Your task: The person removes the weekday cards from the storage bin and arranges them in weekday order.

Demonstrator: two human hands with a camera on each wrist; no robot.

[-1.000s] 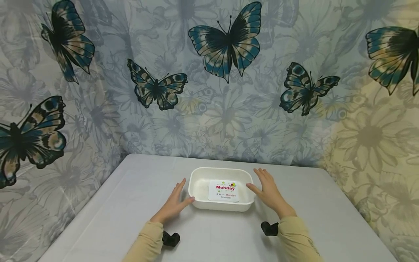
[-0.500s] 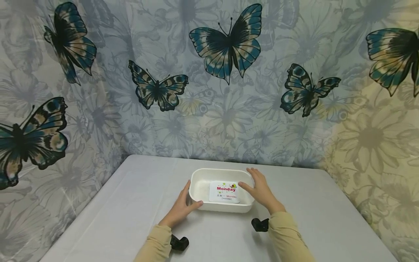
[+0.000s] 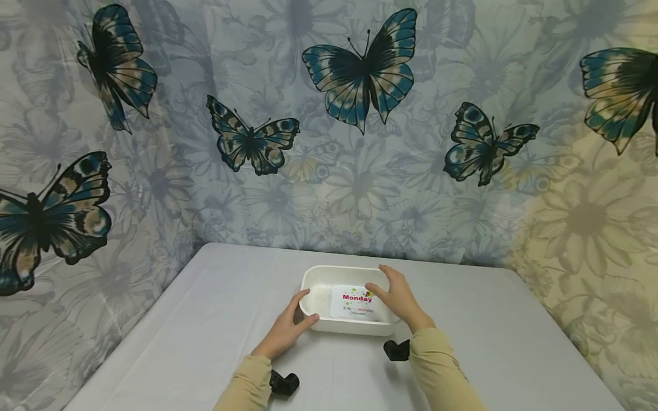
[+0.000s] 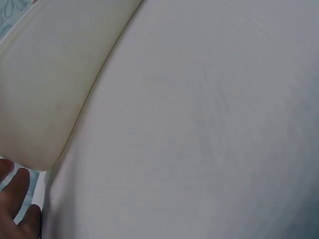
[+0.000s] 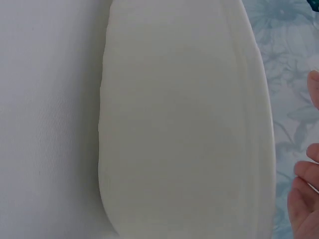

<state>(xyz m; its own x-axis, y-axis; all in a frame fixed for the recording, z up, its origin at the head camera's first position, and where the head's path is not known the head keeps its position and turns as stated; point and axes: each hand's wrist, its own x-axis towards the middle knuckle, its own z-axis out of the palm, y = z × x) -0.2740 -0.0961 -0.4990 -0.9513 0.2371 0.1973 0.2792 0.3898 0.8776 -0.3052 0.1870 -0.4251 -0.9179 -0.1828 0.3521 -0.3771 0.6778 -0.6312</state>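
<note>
A white plastic tub (image 3: pixel 354 326) with rounded corners stands on the table. Inside it lies a white card (image 3: pixel 341 308) printed "Monday" in red. At the tub's left end, my left hand (image 3: pixel 286 328) holds the near corner, thumb at the front rim and bent forefinger at the left rim. In the left wrist view its other fingers (image 4: pixel 15 191) show beside the tub's end. My right hand (image 3: pixel 403 299) spreads over the right end, thumb above the card's upper right corner. In the right wrist view, fingers (image 5: pixel 304 199) show beyond the rim, apart from it.
A white cloth covers the table (image 3: pixel 226 297). Behind and at both sides hangs a floral curtain (image 3: pixel 354 200) with large butterflies. Each wrist carries a small black camera mount (image 3: pixel 284 383) near its beige sleeve (image 3: pixel 241 382).
Both hands have come inward to the tub. My left forefinger has bent over the left rim, and my right hand has moved left over the right end. The tub and card stay in place.
</note>
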